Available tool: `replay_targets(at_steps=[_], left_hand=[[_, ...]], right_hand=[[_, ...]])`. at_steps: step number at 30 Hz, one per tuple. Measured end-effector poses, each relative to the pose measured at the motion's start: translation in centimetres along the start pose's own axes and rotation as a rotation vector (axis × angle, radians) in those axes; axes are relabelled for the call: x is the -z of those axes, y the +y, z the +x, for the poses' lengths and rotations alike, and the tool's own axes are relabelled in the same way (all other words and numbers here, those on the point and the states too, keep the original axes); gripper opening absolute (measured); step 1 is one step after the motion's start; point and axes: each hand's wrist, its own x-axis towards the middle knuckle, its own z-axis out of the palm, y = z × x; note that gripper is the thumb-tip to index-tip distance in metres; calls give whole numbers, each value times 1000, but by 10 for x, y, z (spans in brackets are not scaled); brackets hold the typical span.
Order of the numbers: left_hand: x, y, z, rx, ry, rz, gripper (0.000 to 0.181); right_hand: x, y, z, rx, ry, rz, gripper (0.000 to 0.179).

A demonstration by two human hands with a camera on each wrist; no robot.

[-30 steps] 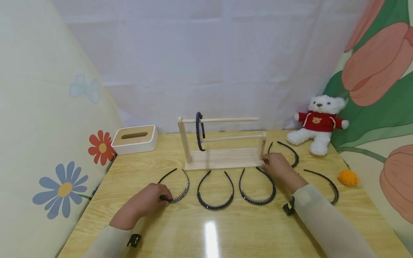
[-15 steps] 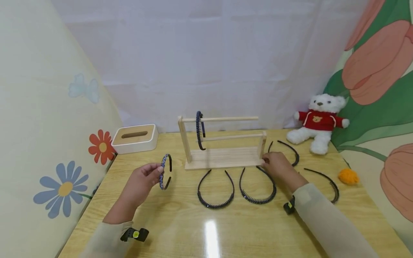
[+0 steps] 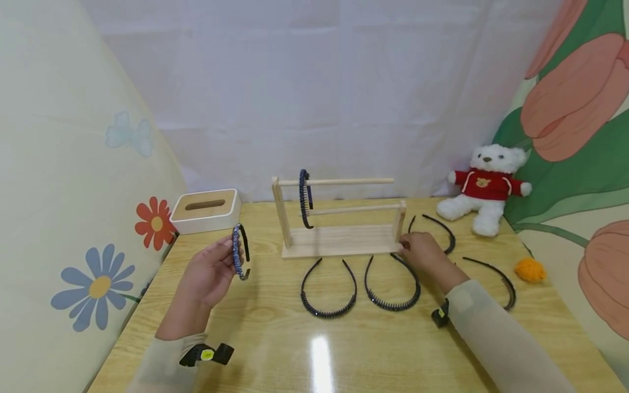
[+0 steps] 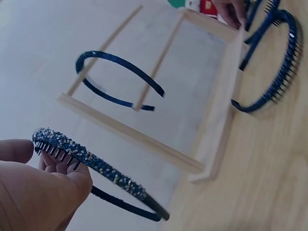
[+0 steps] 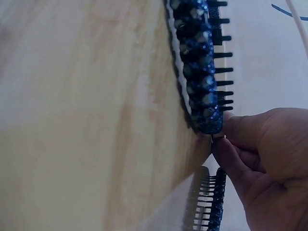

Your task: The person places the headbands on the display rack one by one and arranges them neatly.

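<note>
My left hand (image 3: 208, 275) holds a glittery dark-blue toothed headband (image 3: 237, 254) above the table, left of the wooden rack (image 3: 339, 248). In the left wrist view the thumb and fingers grip the headband (image 4: 103, 166) by its curved middle, teeth toward the palm. Another dark-blue headband (image 3: 302, 199) hangs over the rack's upper rod, near its left post. At the rack's right end, my right hand (image 3: 425, 254) pinches the base corner. The right wrist view shows thumb and fingers together there, beside a toothed headband (image 5: 197, 72).
Two headbands lie in front of the rack, one at centre (image 3: 328, 314) and one to its right (image 3: 393, 305). Two more, a nearer one (image 3: 511, 292) and a farther one (image 3: 449, 237), lie right. A tissue box (image 3: 206, 213), teddy bear (image 3: 484, 188) and orange object (image 3: 530, 270) stand around.
My left hand has picked the leftmost headband off the table, raised it and turned it upright, then shifted slightly left and back. The right hand stays at the rack's base.
</note>
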Motion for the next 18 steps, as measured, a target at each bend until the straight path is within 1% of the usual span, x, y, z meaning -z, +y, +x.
replay_targets(at_steps=[6, 7, 11, 12, 14, 18], left_hand=[[-13, 17, 1, -40, -16, -50, 31], [-15, 21, 2, -50, -11, -55, 31], [-26, 36, 6, -93, 36, -119, 26], [-30, 41, 7, -106, 58, -133, 24], [-39, 50, 10, -136, 106, -160, 20], [-60, 70, 15, -192, 174, -217, 18]], right_hand=[[1, -1, 1, 0, 0, -4, 10], [1, -1, 1, 2, 0, -7, 10], [2, -2, 0, 9, -2, -5, 10], [2, -2, 0, 10, -1, -4, 11], [2, -2, -1, 14, 3, -5, 10], [2, -3, -1, 9, 3, -11, 10]])
